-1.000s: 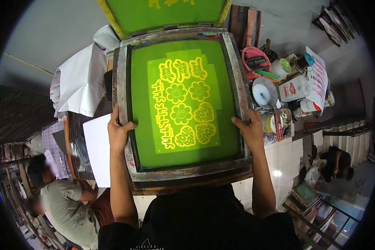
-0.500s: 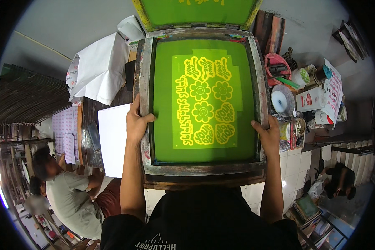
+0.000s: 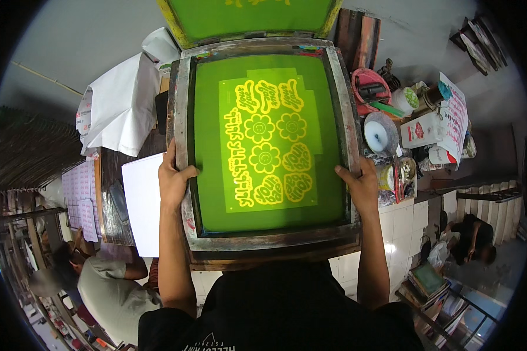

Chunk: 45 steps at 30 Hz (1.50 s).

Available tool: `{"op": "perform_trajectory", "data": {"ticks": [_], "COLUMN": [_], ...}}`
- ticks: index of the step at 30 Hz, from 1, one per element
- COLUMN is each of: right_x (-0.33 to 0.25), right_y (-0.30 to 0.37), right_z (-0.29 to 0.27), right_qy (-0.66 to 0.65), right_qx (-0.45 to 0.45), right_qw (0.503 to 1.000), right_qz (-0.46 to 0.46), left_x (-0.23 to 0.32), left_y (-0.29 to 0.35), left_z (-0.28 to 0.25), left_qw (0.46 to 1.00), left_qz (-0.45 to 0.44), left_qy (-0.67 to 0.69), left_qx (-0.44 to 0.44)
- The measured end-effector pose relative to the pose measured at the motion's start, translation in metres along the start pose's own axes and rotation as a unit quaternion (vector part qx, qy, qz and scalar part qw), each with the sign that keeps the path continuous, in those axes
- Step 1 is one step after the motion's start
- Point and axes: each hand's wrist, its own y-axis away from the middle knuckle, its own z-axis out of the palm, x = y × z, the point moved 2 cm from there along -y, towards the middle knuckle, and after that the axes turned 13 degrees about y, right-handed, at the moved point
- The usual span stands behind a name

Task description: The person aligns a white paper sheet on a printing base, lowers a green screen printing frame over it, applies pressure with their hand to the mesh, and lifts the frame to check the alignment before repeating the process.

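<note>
A screen printing frame with worn wooden rails lies in front of me. Its green mesh carries yellow stencil shapes: flowers, rounded lettering blocks and a column of script. My left hand is closed round the left rail, thumb over the inner edge. On the opposite rail my right hand grips at about the same height, its thumb also laid inward. The undersides of both grips are hidden by the rails. Behind the far rail, a second green screen with yellow edges stands raised.
White paper lies on the table left of the frame, below a large white bag. At right are a pink basin, a white bowl and several tubs. A person in a grey shirt sits at lower left; another crouches at right.
The view has shifted, so the frame and table appear farther left. Both hands keep their hold on the rails. At lower left, the person in grey has leaned and changed posture.
</note>
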Motion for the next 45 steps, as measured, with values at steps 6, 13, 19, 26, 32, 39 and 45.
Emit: {"op": "perform_trajectory", "data": {"ticks": [6,13,19,26,32,39,45], "right_x": [-0.002,0.006,0.004,0.004,0.020,-0.056,-0.134], "right_y": [0.000,-0.003,-0.001,-0.002,-0.003,-0.032,-0.072], "right_z": [-0.002,0.003,0.000,0.000,-0.001,-0.016,0.066], "right_qy": [0.007,0.006,0.020,0.006,-0.014,-0.143,-0.362], "right_qx": [-0.004,0.010,0.010,0.009,0.003,-0.002,-0.444], "right_qw": [1.000,1.000,1.000,1.000,1.000,0.989,0.819], "right_qz": [0.006,-0.021,-0.017,-0.018,-0.015,-0.046,0.031], "left_x": [-0.003,-0.003,-0.004,-0.016,-0.006,-0.011,-0.003], "left_y": [-0.001,-0.001,-0.001,-0.004,-0.002,0.000,0.004], "left_z": [-0.001,-0.003,-0.003,-0.009,-0.003,-0.010,-0.007], "left_qw": [1.000,1.000,1.000,1.000,1.000,0.999,0.999], "left_qz": [-0.005,-0.010,-0.014,0.003,-0.006,0.009,-0.003], "left_qy": [0.003,-0.006,-0.001,0.000,-0.002,-0.032,0.024], "left_qx": [-0.002,0.005,0.003,0.003,0.000,0.006,0.022]}}
